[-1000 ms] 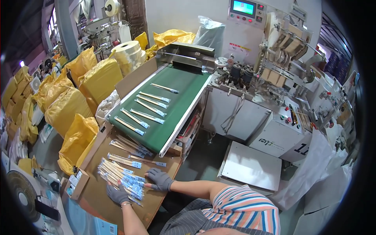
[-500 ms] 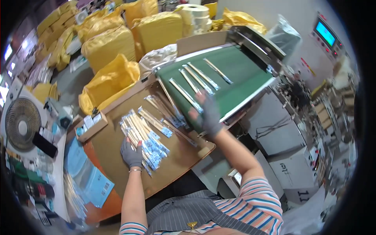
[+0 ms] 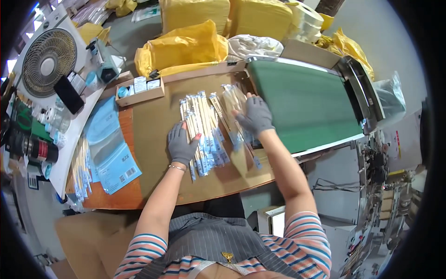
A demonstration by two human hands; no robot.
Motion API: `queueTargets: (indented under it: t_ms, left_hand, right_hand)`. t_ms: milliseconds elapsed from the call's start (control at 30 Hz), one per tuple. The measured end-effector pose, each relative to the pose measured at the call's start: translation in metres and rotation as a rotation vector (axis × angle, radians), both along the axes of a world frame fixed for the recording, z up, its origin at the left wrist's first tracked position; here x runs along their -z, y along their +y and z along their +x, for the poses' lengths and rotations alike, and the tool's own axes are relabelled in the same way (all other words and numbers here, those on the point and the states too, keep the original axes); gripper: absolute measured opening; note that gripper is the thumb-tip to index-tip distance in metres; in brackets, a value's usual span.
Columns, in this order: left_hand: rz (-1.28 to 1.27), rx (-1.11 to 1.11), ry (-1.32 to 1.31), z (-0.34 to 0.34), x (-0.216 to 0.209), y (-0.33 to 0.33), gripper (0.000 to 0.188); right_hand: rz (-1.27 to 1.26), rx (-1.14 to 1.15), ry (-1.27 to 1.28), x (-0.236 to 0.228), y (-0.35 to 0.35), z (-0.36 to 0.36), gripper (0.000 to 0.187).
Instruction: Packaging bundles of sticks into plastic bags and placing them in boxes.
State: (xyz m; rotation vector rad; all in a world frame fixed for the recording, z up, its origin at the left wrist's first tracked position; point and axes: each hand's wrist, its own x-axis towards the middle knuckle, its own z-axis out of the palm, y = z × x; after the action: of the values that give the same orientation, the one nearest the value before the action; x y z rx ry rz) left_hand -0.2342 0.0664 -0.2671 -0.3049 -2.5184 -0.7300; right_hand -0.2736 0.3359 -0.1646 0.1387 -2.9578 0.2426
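Observation:
A pile of slim wooden sticks (image 3: 204,132) in clear sleeves with blue ends, like wrapped chopsticks, lies on the brown cardboard-covered table (image 3: 153,153). My left hand (image 3: 181,145), in a grey fingerless glove, rests along the left side of this pile, fingers stretched and thumb apart. In the same kind of glove, my right hand (image 3: 255,115) is at the table's right side by the green conveyor belt (image 3: 304,104). Its fingers are spread against a second, smaller bunch of wrapped sticks (image 3: 234,100), blurred by motion. Part of that bunch is hidden under the hand.
Blue plastic packaging (image 3: 118,167) and more wrapped sticks (image 3: 81,167) lie at the left, near a small cardboard box (image 3: 141,95). A fan (image 3: 49,65) and phone (image 3: 68,94) stand further left. Behind the table sits an open yellow sack (image 3: 183,49). Machinery (image 3: 385,153) stands at the right.
My right hand has come left off the conveyor belt to the table bunch. The sticks that lay on the belt are no longer there. My view has turned; my left hand stays by the pile.

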Motion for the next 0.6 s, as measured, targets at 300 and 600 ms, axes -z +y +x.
queueTargets:
  t_ms: [300,600]
  left_hand:
    - [1.722,0.170,-0.810,-0.030,-0.004,0.041,0.056]
    - [1.387,0.207,-0.683,0.020,-0.078,-0.001,0.027]
  right_hand:
    - [-0.506,0.273,-0.241,0.040,-0.114,-0.002,0.090]
    - [-1.859,0.042,-0.505,0.062,-0.149,0.029,0.033]
